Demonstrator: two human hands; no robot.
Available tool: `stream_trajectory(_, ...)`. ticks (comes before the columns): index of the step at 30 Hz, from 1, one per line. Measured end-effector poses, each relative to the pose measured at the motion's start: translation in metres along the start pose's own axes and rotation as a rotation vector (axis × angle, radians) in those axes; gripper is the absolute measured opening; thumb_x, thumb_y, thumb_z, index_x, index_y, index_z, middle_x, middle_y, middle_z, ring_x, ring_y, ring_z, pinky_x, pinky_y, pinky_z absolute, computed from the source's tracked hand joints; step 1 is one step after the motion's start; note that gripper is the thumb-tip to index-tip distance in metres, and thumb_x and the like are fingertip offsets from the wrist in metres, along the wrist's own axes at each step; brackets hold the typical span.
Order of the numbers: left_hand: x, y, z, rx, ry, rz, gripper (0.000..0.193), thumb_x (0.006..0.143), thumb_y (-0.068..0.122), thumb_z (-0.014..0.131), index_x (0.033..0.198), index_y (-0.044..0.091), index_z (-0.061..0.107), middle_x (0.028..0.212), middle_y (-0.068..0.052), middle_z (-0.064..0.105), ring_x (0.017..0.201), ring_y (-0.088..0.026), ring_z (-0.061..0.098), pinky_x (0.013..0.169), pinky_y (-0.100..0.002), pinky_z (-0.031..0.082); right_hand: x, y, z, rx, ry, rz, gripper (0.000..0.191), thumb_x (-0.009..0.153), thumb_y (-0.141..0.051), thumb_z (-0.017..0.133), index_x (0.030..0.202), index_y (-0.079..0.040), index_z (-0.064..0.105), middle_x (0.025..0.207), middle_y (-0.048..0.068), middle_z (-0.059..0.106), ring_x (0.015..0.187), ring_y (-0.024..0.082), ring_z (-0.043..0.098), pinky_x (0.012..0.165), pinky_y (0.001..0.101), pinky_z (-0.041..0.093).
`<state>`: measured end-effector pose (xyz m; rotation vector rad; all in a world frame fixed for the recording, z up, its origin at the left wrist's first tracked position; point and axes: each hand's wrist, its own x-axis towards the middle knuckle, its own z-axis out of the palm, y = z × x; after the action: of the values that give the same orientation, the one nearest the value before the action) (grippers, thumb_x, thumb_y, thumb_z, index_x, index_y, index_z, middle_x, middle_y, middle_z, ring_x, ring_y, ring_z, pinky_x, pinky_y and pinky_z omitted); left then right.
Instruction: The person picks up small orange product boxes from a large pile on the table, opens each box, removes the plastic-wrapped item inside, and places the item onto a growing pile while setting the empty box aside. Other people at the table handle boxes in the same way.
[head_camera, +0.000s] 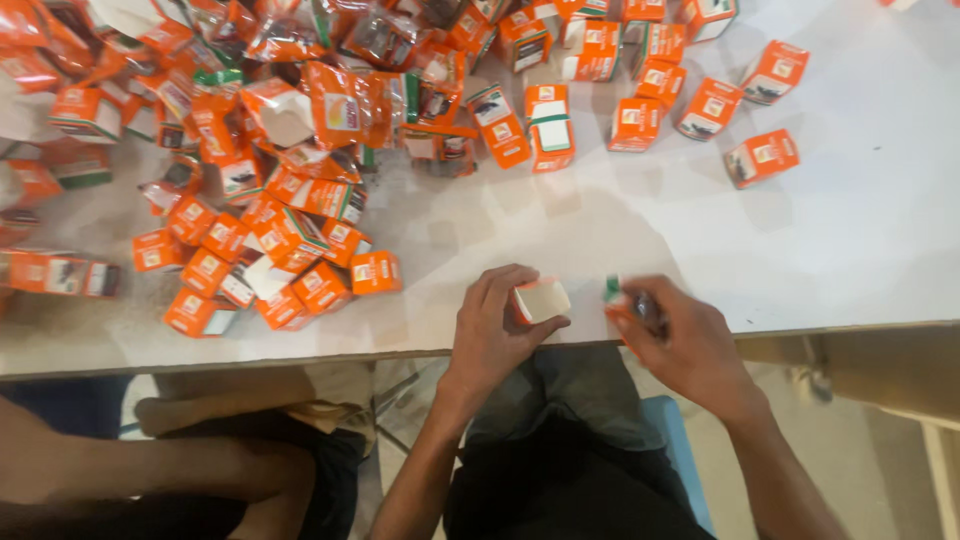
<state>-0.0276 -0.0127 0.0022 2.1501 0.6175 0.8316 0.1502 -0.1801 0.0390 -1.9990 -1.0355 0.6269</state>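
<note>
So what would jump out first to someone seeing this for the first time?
The heap of small orange boxes spread over the far left of the white table, with a few strays at the far right. Next, at the near edge, the left hand holds an open box showing its white inside, and the right hand grips a small orange and green item.

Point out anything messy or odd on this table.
The small orange boxes lie in a jumbled heap at the table's far left, some open or crushed. The left hand holds one open box.
</note>
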Motion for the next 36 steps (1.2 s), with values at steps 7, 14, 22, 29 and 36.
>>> stream_trajectory(7, 0.000, 0.000, 0.019, 0.127, -0.215, 0.097, 0.070, 0.066, 0.031, 0.092, 0.126, 0.009, 0.065, 0.127, -0.015, 0.070, 0.130, -0.031, 0.061, 0.119, -0.053, 0.033, -0.026, -0.015, 0.041, 0.520, 0.350, -0.444, 0.046, 0.103, -0.016, 0.077, 0.136, -0.013, 0.045, 0.145, 0.009, 0.062, 0.132, 0.027, 0.065, 0.109, 0.0401, 0.056)
stream_trajectory(14, -0.003, 0.004, 0.014, 0.069, -0.233, 0.023, 0.068, 0.067, 0.024, 0.089, 0.128, 0.007, 0.063, 0.133, -0.015, 0.066, 0.128, -0.028, 0.058, 0.121, -0.054, 0.031, -0.011, -0.024, 0.025, -0.479, 0.233, -0.526, 0.068, 0.080, -0.033, 0.079, 0.142, -0.017, 0.055, 0.155, 0.020, 0.044, 0.144, 0.044, 0.039, 0.117, 0.0583, 0.029)
stream_trajectory(22, -0.006, 0.001, 0.021, 0.085, -0.250, 0.063, 0.066, 0.068, 0.027, 0.090, 0.128, 0.012, 0.066, 0.131, -0.009, 0.069, 0.136, -0.027, 0.057, 0.124, -0.055, 0.028, 0.002, -0.026, 0.020, -0.574, 0.046, -0.521, 0.044, 0.082, -0.025, 0.073, 0.126, -0.019, 0.070, 0.157, 0.015, 0.044, 0.147, 0.036, 0.039, 0.118, 0.0574, 0.031)
stream_trajectory(29, -0.002, 0.004, 0.025, 0.123, -0.244, 0.051, 0.066, 0.069, 0.034, 0.092, 0.124, 0.008, 0.066, 0.131, -0.013, 0.069, 0.133, -0.027, 0.057, 0.120, -0.056, 0.029, 0.048, -0.027, 0.007, -0.523, -0.364, -0.401, 0.015, 0.084, -0.027, 0.075, 0.098, -0.026, 0.079, 0.145, 0.011, 0.055, 0.134, 0.034, 0.048, 0.105, 0.0501, 0.043)
stream_trajectory(36, 0.003, 0.001, 0.031, 0.123, -0.072, 0.040, 0.062, 0.074, 0.035, 0.092, 0.125, 0.012, 0.065, 0.123, -0.007, 0.074, 0.131, -0.025, 0.063, 0.122, -0.054, 0.033, 0.033, -0.012, 0.025, -0.349, 0.006, -0.382, 0.025, 0.092, -0.035, 0.067, 0.111, -0.023, 0.075, 0.148, 0.007, 0.063, 0.123, 0.024, 0.063, 0.100, 0.0423, 0.053)
